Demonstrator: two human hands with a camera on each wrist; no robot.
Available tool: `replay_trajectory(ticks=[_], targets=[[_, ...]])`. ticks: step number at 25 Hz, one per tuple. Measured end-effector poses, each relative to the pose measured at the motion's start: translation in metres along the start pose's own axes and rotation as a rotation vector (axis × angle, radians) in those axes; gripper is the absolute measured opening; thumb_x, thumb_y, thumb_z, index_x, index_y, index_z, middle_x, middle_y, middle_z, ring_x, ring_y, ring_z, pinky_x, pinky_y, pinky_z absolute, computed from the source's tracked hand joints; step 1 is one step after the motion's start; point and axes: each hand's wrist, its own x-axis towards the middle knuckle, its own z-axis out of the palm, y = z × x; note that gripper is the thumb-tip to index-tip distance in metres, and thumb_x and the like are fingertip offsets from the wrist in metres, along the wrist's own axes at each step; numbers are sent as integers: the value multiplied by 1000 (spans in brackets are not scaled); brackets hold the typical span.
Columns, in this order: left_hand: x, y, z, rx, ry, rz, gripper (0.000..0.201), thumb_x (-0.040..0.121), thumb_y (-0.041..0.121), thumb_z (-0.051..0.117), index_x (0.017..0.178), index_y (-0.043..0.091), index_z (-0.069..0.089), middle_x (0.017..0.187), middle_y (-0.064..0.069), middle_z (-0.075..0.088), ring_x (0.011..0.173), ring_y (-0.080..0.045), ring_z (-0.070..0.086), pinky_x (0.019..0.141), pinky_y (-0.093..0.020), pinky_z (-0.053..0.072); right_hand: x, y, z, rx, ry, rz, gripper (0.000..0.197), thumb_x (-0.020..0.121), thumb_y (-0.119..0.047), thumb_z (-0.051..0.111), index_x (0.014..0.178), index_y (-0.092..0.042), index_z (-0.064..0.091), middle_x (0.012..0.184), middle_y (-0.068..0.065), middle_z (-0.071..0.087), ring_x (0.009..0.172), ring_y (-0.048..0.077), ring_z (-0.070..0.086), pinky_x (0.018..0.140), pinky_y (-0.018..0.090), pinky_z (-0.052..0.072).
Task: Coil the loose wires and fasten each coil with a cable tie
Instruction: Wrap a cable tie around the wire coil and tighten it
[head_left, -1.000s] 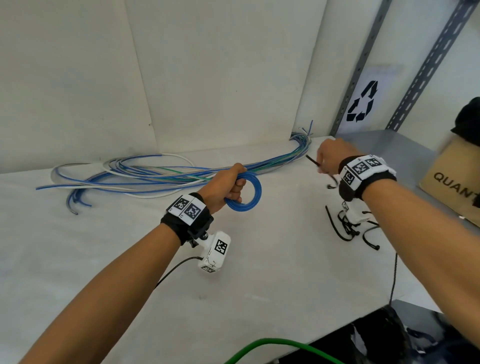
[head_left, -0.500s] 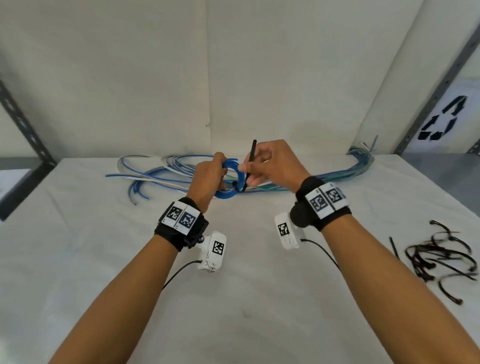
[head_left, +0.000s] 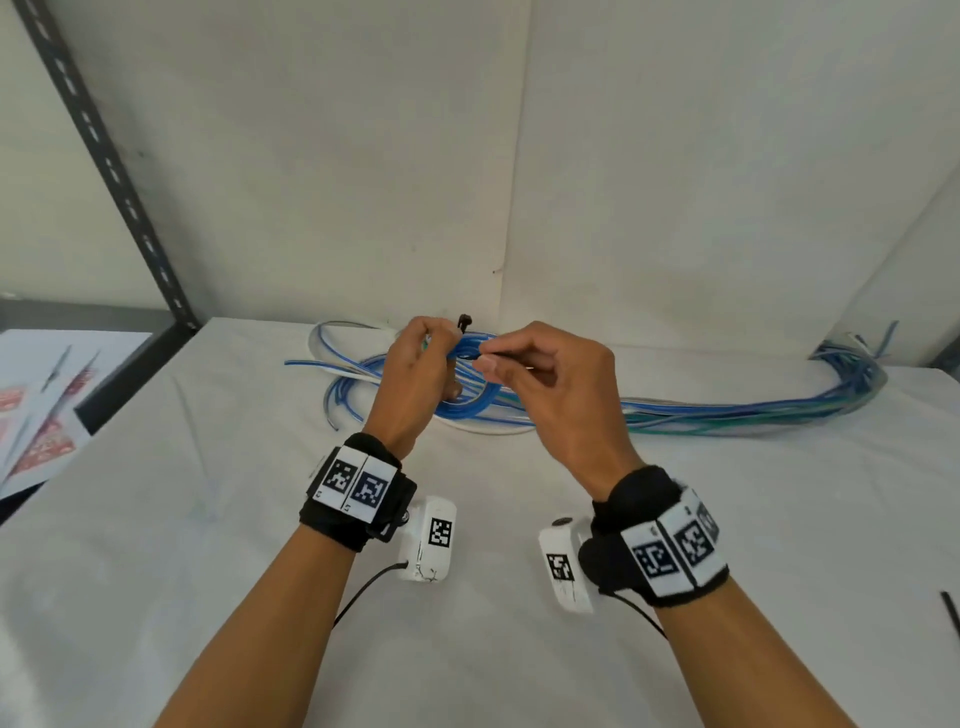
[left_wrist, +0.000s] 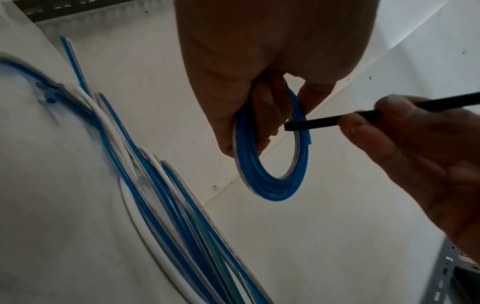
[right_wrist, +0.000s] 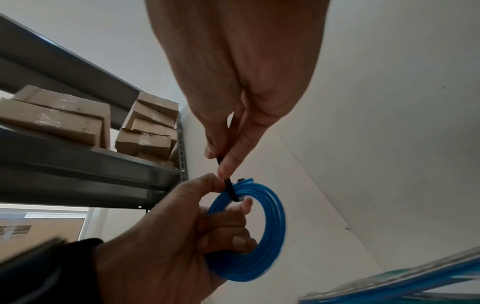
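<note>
Since half a second ago the black plastic cable tie (head_left: 464, 323) has gone from standing upright in the right hand (head_left: 540, 374) to lying across the top of the coil of blue wire (head_left: 470, 395), and both hands sit a little nearer the back edge of the white table (head_left: 519, 649).

In the head view the left hand (head_left: 413, 379) holds the coil above the table near its back edge, over the bundle of loose blue, white and green wires (head_left: 727, 410) that runs along that edge toward the right corner. The tie's head pokes up behind the left fingers. Printed square markers show on both wristbands; no words can be read.

In the left wrist view the left hand's fingers are curled through the coil (left_wrist: 275, 164), clamped on its upper arc, and the ring hangs below them. The right hand (left_wrist: 415, 164) pinches the tie (left_wrist: 324, 123) between thumb and fingertip; its free tip points at the coil's inside, long axis crosswise to the wire turns.

In the right wrist view the right thumb and forefinger (right_wrist: 228, 164) are together on the strap (right_wrist: 230, 188), which bends over the coil's top (right_wrist: 259, 236) beside the left thumb (right_wrist: 197, 189). The right hand is the nearer one to feed the tip, likely round and into the head. Cardboard boxes (right_wrist: 78, 121) sit on a grey metal shelf (right_wrist: 78, 162); no writing is legible.
</note>
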Motion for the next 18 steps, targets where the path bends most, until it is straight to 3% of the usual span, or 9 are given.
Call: replay_trajectory(ticks=[2, 5, 7, 10, 12, 15, 18], targets=[[-1, 1, -4, 3, -10, 22, 20, 95, 27, 52, 89, 11, 61, 61, -6, 41, 51, -13, 36, 58, -32, 38, -1, -2, 6, 61, 12, 17, 7, 91, -7, 73, 98, -5, 75, 89, 8, 76, 81, 17, 75, 77, 28, 61], [-2, 7, -8, -4, -45, 94, 21, 102, 16, 51, 81, 15, 56, 56, 2, 46, 50, -11, 31, 57, -35, 28, 0, -3, 13, 243, 52, 145, 13, 99, -15, 63, 98, -8, 74, 84, 6, 74, 59, 17, 66, 58, 24, 55], [-2, 9, -8, -13, -77, 132, 17, 100, 19, 53, 83, 16, 56, 63, -12, 47, 51, -13, 30, 59, -40, 24, -1, -1, 17, 337, 104, 245, 23, 103, -24, 56, 94, -10, 71, 80, 3, 69, 52, 14, 52, 50, 20, 43], [-2, 9, -6, -34, -102, 153, 17, 99, 23, 53, 84, 20, 59, 71, -32, 47, 55, -19, 35, 58, -35, 30, -4, 2, 22, 465, 50, 351, 35, 105, -31, 49, 85, -9, 66, 66, 7, 34, 52, 15, 24, 47, 22, 21], [-2, 10, -6, -30, -123, 178, 18, 101, 22, 52, 85, 19, 60, 74, -39, 48, 56, -20, 35, 55, -28, 33, -4, 1, 21, 483, -63, 399, 36, 105, -32, 49, 84, -9, 65, 69, 14, 16, 55, 18, 13, 48, 27, 14], [-3, 9, -3, -31, -141, 186, 17, 101, 21, 52, 87, 18, 61, 77, -37, 52, 53, -16, 35, 52, -23, 34, -3, 3, 13, 429, -121, 424, 35, 105, -30, 52, 80, -9, 65, 61, 5, 19, 50, 13, 15, 47, 27, 14], [-4, 7, -1, -32, -136, 186, 15, 98, 24, 54, 86, 17, 60, 69, -14, 57, 51, -16, 36, 52, -26, 33, -3, 6, 9, 390, -144, 412, 35, 104, -29, 52, 78, -10, 66, 55, -2, 26, 48, 12, 17, 46, 25, 16]])
